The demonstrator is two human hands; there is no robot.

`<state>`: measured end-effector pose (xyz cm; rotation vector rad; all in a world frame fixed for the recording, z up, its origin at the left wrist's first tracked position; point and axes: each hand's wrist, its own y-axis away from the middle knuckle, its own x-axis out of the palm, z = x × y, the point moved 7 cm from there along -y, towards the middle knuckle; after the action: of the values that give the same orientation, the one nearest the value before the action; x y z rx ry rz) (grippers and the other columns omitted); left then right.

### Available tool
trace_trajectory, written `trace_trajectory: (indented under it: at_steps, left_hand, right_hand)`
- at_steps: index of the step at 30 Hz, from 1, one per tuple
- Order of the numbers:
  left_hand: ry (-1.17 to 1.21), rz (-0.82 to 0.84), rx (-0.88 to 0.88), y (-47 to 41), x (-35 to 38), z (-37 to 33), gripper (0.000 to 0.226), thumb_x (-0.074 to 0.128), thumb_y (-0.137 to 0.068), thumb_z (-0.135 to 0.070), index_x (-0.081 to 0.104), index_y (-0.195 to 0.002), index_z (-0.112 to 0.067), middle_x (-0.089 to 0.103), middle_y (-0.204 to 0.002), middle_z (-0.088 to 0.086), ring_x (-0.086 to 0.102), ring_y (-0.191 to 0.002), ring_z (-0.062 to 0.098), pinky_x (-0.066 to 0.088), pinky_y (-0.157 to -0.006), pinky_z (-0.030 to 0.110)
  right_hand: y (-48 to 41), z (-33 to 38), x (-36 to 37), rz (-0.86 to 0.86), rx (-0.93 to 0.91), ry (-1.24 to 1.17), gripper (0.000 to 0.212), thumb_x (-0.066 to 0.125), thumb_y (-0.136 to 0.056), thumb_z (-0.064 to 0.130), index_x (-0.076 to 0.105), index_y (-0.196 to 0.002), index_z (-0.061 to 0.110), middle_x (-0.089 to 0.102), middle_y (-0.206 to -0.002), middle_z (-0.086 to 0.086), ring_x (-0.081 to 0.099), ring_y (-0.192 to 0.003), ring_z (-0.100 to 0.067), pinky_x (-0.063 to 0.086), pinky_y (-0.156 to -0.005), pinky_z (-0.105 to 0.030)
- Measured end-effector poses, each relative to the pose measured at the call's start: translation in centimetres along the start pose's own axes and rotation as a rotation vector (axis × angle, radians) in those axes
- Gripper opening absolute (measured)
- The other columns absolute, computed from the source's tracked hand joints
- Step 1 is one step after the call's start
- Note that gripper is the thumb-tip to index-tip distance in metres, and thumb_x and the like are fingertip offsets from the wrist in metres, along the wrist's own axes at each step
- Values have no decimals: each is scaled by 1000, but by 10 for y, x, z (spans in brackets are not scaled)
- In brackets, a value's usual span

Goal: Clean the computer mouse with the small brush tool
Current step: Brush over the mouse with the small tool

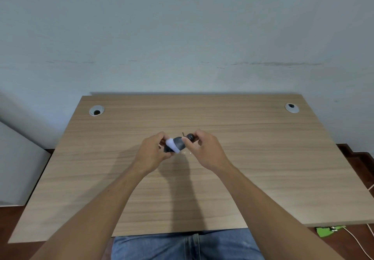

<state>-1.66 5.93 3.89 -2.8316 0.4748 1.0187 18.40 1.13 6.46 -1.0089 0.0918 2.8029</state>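
Both hands meet above the middle of the wooden desk (263, 158). My left hand (153, 152) grips a dark grey computer mouse (179, 142), lifted slightly off the desk. A white patch (171, 145) shows on the mouse's left side; I cannot tell if it is bristles or part of the mouse. My right hand (204, 150) pinches a small dark brush tool (190, 137) with a rounded end, pressed against the mouse's upper right edge. Fingers hide most of both objects.
Two round cable grommets sit in the desk's far corners, the left grommet (96, 110) and the right grommet (291, 108). A few pale specks (187, 153) lie on the desk under the hands. A white cable (358, 243) and a green item (323, 231) lie on the floor at right.
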Motion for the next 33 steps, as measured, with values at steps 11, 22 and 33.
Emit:
trace_trajectory:
  at_steps: [11, 22, 33]
  left_hand:
    - [7, 39, 41, -4, 6, -4, 33, 96, -73, -13, 75, -98, -22, 80, -90, -11, 71, -88, 4, 48, -78, 7]
    - [-12, 100, -15, -9, 9, 10, 39, 98, -72, -14, 79, -106, -21, 81, -93, -4, 72, -84, 12, 52, -72, 12]
    - [-20, 159, -35, -4, 11, 5, 25, 92, -79, -14, 86, -95, -32, 77, -85, -8, 62, -68, 0, 47, -67, 12]
  right_hand:
    - [-8, 8, -10, -52, -49, 194, 20, 67, -93, 33, 64, -87, 14, 71, -86, -1, 63, -84, -26, 51, -72, -39]
    - [-5, 18, -2, 25, -171, 141, 20, 67, -96, 39, 68, -90, 20, 69, -86, 11, 59, -92, -19, 51, -85, -37]
    - [-3, 25, -1, 47, -166, 143, 25, 67, -93, 45, 74, -88, 21, 74, -82, 9, 67, -83, -13, 52, -77, -30]
